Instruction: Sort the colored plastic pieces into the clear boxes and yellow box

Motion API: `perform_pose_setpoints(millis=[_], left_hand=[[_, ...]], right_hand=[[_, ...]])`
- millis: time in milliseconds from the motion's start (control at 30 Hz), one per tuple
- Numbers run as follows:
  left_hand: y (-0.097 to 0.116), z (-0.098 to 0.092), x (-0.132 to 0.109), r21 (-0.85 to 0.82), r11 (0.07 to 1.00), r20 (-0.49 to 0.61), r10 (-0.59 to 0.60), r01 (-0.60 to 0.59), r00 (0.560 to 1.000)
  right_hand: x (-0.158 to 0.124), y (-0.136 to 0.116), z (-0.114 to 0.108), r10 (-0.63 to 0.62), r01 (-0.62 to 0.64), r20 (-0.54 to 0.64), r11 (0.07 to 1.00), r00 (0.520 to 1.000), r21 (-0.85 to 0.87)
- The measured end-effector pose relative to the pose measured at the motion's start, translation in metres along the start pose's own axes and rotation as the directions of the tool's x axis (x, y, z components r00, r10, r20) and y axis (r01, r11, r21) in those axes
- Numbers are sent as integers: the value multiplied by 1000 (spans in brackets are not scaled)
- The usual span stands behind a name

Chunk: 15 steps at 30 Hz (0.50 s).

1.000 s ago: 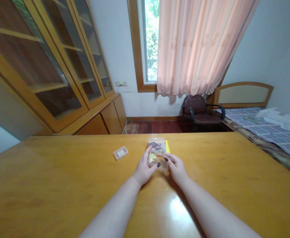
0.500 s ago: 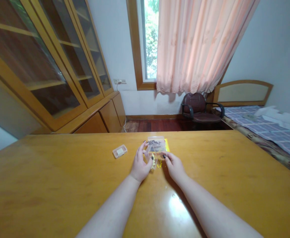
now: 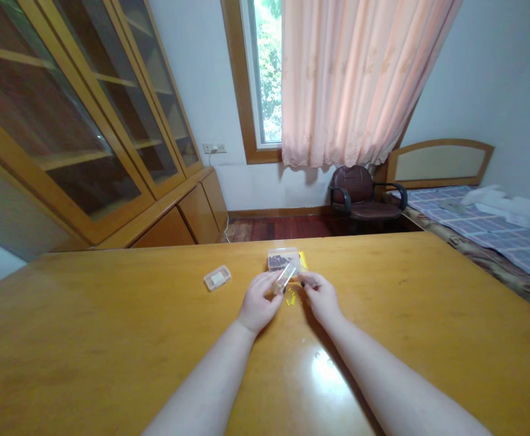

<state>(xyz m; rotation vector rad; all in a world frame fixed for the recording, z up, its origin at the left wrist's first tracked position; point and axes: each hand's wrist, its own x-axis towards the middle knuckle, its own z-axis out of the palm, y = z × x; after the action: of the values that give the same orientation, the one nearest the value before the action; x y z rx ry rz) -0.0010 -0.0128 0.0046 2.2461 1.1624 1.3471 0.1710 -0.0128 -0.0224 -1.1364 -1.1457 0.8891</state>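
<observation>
A small clear plastic box (image 3: 287,277) is tilted between my two hands, above the table. My left hand (image 3: 260,301) is closed around its left side, thumb in front. My right hand (image 3: 320,297) pinches at its right end; the exact grip is partly hidden. Small yellow pieces (image 3: 291,298) lie on the table just below the box. Right behind it stands a clear case (image 3: 283,253) with many dark little pieces inside, partly covered by the box and fingers. A yellow flat item (image 3: 304,259) shows at the case's right edge.
Left of my hands, another small clear box (image 3: 218,278) with a white label lies on the wooden table (image 3: 124,339). Beyond the far edge are a glass-door cabinet (image 3: 142,142), a dark red armchair (image 3: 358,192) and a bed (image 3: 455,209).
The clear box, earlier standing open with pale yellow pieces visible in it, is now turned and looks closed up between my hands. My left fingers have moved in around it.
</observation>
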Motion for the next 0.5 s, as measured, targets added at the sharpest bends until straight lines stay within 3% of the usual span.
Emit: perform_pose_setpoints(millis=[100,200,500], left_hand=[[2,0,0,53,994,37,90,-92,995],[3,-1,1,79,992,37,98,-101,995],[3,0,0,-1,999,71,-35,35,997]], right_hand=[[1,0,-1,15,-14,-8,1000,1000,16],[0,0,-2,39,-38,-22,999,999,21],[-1,-2,-2,17,-17,-12,999,1000,-45]])
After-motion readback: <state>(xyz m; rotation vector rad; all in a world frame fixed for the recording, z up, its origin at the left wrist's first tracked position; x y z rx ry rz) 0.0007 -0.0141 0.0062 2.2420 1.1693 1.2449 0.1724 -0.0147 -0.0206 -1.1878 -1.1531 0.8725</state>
